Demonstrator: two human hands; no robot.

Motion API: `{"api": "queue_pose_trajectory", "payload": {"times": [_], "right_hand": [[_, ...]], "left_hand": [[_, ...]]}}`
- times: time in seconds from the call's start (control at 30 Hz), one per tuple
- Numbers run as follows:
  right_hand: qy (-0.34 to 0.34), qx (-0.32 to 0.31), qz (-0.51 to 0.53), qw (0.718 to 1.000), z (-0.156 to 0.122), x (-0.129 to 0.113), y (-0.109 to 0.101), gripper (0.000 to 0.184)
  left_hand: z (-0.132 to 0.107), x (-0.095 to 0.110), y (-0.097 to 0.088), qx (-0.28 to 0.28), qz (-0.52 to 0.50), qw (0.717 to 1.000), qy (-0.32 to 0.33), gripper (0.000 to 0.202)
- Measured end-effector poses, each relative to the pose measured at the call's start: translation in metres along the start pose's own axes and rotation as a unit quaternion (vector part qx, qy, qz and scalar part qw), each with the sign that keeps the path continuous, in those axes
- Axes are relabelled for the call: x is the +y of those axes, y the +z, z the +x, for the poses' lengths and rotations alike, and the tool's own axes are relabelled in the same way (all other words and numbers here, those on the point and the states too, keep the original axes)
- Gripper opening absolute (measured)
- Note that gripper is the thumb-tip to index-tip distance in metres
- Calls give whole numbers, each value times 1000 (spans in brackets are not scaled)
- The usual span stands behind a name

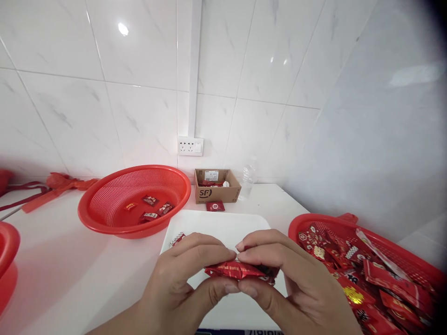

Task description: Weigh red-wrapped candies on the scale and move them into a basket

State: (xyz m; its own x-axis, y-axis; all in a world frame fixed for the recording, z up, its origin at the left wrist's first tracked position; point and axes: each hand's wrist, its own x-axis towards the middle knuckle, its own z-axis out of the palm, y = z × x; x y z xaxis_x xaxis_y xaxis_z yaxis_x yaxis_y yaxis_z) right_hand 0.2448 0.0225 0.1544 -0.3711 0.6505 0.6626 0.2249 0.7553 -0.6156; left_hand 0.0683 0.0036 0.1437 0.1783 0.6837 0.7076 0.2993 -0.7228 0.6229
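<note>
Between both hands, above a white tray, is a red snack packet. My left hand pinches its left part between thumb and fingers. From the other side my right hand grips it the same way, the two thumbs nearly meeting along the near edge. Darker wrapping shows at the right end of the packet, partly covered by my right fingers. Just behind my left hand, a small red and white packet lies on the tray, partly hidden.
A red basket with several small packets stands back left. An open cardboard box sits behind the tray, a red packet before it and a clear plastic bottle beside it. Another red basket, right, is full of packets.
</note>
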Motion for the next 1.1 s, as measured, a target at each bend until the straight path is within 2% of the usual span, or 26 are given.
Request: {"api": "queue_pose_trajectory", "payload": {"times": [0.13,0.33,0.47,0.63,0.9,1.0,1.1], "right_hand": [[-8,-3,-2,1000,0,0,1,10],[-61,18,-12,998,0,-1,2,1],[-50,5,-10,999,-2,0,3,7],[-47,14,0,999,-3,0,3,5],[6,15,-3,1000,-1,-2,5,4],[30,26,-9,999,-1,-2,3,9],[86,19,-41,995,0,2,-3,16]], "left_hand": [[-1,2,0,-11,-4,1000,-13,14],[-1,4,1,-12,-36,998,-41,17],[-2,2,3,-16,-88,995,-52,16],[-7,0,5,-7,-117,989,-90,11],[-6,1,3,-11,-127,985,-114,7],[-9,-1,3,-14,-119,981,-150,9],[-11,-2,2,25,-95,977,-192,14]]}}
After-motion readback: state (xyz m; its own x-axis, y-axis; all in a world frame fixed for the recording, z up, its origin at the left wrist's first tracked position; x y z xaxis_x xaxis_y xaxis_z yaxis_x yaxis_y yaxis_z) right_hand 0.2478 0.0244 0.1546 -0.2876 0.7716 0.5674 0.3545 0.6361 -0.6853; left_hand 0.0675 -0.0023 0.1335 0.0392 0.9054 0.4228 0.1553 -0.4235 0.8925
